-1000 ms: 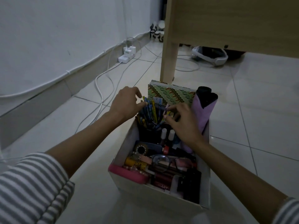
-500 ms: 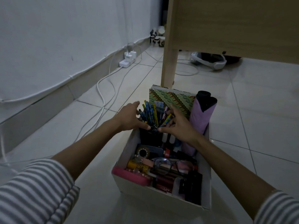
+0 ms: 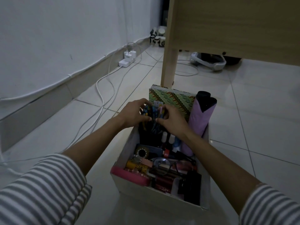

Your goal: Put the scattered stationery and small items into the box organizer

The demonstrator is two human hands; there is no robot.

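Head view: left hand (image 3: 133, 114), right hand (image 3: 172, 121) around pens (image 3: 152, 111), box (image 3: 154, 197) far end

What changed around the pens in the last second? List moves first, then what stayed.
The left hand and right hand moved toward each other and now grip the pens, gathering the fanned-out bunch into a tight bundle at the back of the box organizer. The patterned notebook, purple umbrella and glasses stayed put.
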